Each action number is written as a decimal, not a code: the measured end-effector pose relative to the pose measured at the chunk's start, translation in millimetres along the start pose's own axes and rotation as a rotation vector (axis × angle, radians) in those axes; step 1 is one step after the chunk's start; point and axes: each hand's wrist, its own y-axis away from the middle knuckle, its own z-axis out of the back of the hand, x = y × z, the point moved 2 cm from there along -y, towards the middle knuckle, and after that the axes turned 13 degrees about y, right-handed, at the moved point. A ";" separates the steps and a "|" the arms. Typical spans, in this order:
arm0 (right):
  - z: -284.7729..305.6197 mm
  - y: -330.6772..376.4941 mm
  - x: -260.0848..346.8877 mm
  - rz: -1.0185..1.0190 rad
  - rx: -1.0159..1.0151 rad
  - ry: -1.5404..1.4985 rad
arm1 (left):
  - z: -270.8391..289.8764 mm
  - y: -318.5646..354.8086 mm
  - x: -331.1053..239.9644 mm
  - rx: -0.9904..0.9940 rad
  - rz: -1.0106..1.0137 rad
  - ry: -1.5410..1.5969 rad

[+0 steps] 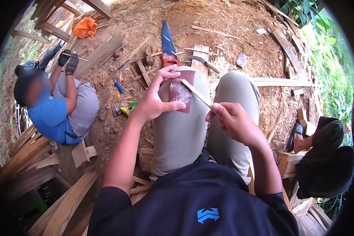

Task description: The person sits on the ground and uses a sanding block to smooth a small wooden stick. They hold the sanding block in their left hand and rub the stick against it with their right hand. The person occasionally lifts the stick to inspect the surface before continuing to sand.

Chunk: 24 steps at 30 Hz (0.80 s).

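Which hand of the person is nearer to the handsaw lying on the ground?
Left. The left hand presses the sandpaper sheet on the knee, just below the handsaw. The right hand grips a thin wooden stick, lower and further right.

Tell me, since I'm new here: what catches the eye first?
At centre, the left hand presses a reddish-brown sandpaper sheet on the knee while the right hand lays a thin pale wooden stick across it. Beyond lies a red-handled blue handsaw on sawdust.
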 end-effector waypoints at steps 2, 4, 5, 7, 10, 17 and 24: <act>2.0 4.3 -3.3 -0.021 0.034 -0.004 | 1.0 1.8 0.4 0.010 -0.028 -0.061; 8.3 5.7 -3.5 -0.069 0.077 -0.015 | 0.0 0.3 -5.2 -0.001 -0.028 -0.078; 10.1 3.7 -2.9 -0.077 0.072 0.002 | -1.1 -0.9 -5.9 -0.006 -0.023 -0.069; 6.2 -1.4 1.4 -0.015 0.010 0.071 | 0.8 -0.7 -3.4 0.008 -0.021 -0.067; -4.9 -2.6 1.1 0.025 -0.086 0.147 | 2.8 3.8 -3.4 -0.002 -0.019 -0.073; -17.9 2.0 11.5 0.077 -0.355 0.346 | 1.9 2.2 -2.4 0.008 -0.049 -0.112; -52.5 5.6 -4.3 0.376 -0.778 0.728 | 0.9 2.7 -0.9 -0.014 -0.070 -0.103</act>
